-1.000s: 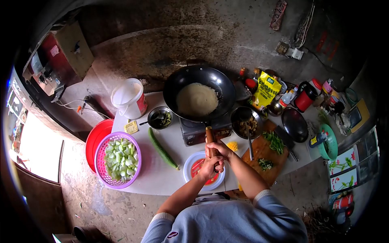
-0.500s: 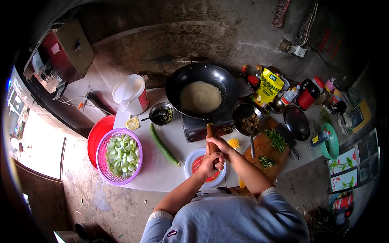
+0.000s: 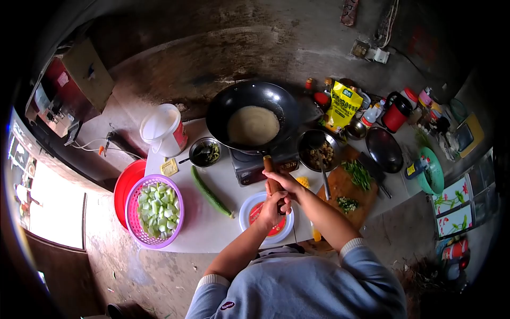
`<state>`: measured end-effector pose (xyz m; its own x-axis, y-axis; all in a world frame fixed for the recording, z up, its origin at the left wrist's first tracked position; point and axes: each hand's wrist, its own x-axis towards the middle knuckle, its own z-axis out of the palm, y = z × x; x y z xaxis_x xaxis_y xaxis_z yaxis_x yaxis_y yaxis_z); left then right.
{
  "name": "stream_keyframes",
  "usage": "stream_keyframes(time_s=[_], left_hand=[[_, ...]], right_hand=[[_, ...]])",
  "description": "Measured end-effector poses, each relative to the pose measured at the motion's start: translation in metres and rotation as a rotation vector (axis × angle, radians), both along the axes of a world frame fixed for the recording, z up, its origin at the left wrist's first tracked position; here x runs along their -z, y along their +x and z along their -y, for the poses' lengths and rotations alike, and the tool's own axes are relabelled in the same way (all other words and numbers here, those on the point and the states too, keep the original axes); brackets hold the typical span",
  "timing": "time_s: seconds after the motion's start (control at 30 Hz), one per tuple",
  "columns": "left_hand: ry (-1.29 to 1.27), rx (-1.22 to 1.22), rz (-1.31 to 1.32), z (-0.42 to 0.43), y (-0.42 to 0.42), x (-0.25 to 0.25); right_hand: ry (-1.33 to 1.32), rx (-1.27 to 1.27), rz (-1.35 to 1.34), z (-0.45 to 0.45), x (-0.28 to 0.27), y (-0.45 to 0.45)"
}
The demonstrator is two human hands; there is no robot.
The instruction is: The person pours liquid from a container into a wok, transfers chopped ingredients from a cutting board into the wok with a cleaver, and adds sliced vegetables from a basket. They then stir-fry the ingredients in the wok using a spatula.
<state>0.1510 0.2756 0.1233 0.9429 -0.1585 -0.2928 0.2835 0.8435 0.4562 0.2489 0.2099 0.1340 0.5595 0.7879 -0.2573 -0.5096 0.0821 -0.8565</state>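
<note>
The person's left grip (image 3: 272,209) and right grip (image 3: 287,184) were both closed around the wooden handle (image 3: 268,164) of a black wok (image 3: 225,109), over a stove (image 3: 247,173) on the bench (image 3: 204,231). Too steep a tilt could have slopped the pale mixture (image 3: 254,126) inside onto the stove.

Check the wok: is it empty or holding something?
Holding something: the wok has a pale layer spread across its bottom, with dark wall showing around it.

On the pale table (image 3: 202,228), a cucumber (image 3: 210,192) is lying left of a stove (image 3: 249,171); a wooden board (image 3: 339,185) is lying right.
</note>
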Motion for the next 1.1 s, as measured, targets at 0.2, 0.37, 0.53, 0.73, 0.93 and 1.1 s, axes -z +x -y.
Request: stream_keyframes(time_s=[0.2, 0.37, 0.53, 0.73, 0.93, 1.1], left_hand=[[0.118, 0.007, 0.088, -0.001, -0.001, -0.002], [0.213, 0.002, 0.067, -0.005, -0.003, -0.011], [0.265, 0.023, 0.119, -0.006, 0.003, 0.007], [0.292, 0.028, 0.145, 0.004, -0.006, 0.037], [0.300, 0.112, 0.174, 0.000, -0.011, 0.068], [0.305, 0.149, 0.179, -0.002, -0.012, 0.068]], right_hand=[[-0.238, 0.099, 0.171, 0.023, 0.018, 0.002], [-0.379, 0.222, 0.125, 0.084, 0.022, -0.044], [-0.550, 0.033, 0.084, 0.148, 0.058, -0.102], [-0.489, 0.101, 0.113, 0.171, 0.080, -0.135], [-0.500, 0.276, 0.022, 0.157, 0.058, -0.163], [-0.474, 0.450, -0.055, 0.155, 0.073, -0.181]])
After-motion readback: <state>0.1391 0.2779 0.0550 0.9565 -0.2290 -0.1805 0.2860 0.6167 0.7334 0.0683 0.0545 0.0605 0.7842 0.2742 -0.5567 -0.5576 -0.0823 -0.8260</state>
